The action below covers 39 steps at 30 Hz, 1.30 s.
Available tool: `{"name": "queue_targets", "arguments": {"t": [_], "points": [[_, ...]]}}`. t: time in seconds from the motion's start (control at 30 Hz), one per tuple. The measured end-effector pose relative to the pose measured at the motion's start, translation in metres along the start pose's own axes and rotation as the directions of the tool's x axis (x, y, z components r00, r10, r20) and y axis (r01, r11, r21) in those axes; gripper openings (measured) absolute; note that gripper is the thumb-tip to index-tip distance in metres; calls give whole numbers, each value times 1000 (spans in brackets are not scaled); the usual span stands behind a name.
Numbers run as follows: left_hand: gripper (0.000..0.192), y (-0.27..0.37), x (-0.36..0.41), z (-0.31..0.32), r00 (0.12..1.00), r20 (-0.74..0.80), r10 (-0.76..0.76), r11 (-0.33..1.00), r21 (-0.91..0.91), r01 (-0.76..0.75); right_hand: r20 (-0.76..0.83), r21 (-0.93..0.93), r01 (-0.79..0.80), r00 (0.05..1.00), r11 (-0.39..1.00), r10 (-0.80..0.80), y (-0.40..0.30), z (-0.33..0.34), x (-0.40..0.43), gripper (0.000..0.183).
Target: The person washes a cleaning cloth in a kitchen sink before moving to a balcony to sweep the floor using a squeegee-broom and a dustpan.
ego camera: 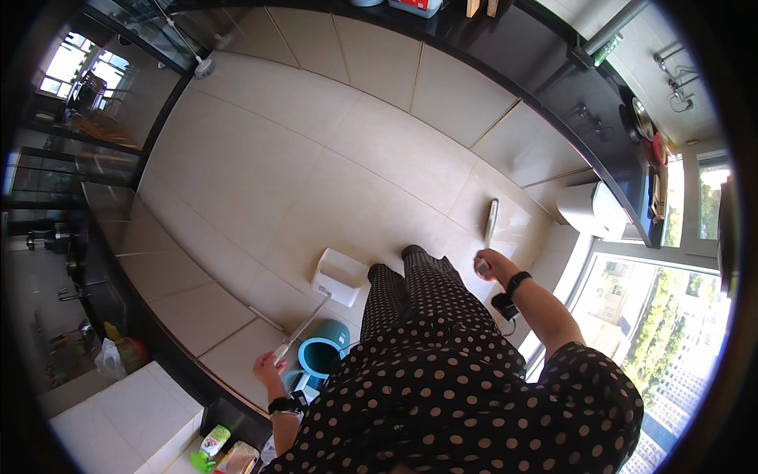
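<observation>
My left hand (269, 368), at the lower left, is closed around the handle of a long-handled white dustpan (340, 276), whose pan rests on the tiled floor by my feet. Right of centre, my right hand (489, 265) grips the handle of a broom (492, 218); its long narrow head reaches up the picture, over or on the floor. I cannot tell whether that head touches the tiles. Between my left hand and my dotted trousers stands a teal bucket (323, 351).
Light cabinets with a dark countertop (485, 53) curve along the top and right. A white bin (592, 209) is by the right-hand cabinets near a window. A white brush (204, 68) leans by the glass door at upper left. A green spray bottle (212, 443) stands at lower left.
</observation>
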<state>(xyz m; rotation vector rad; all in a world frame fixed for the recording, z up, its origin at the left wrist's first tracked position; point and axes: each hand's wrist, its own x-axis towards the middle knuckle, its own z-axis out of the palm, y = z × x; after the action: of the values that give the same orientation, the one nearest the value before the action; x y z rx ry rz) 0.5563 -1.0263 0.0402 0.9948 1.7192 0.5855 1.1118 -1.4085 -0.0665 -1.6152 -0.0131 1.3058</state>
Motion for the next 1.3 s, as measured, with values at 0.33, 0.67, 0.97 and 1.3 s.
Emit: {"name": "queue_targets", "arguments": {"t": [0.33, 0.67, 0.97, 1.3], "points": [[16, -8, 2, 7, 973, -135, 187, 982, 0, -189, 229, 177, -623, 779, 762, 584, -96, 208, 34, 12], [17, -21, -1, 6, 983, -125, 134, 989, -50, -141, 404, 321, -516, 833, 794, 378, -138, 232, 101, 12], [17, -5, 0, 12, 987, -125, 104, 987, -111, -118, 51, 74, -204, 978, 976, 200, -148, 122, 6, 16], [17, -2, 1, 15, 983, -141, 118, 990, -60, -128, -236, 217, -263, 920, 940, 312, -108, 77, -11, 15]]}}
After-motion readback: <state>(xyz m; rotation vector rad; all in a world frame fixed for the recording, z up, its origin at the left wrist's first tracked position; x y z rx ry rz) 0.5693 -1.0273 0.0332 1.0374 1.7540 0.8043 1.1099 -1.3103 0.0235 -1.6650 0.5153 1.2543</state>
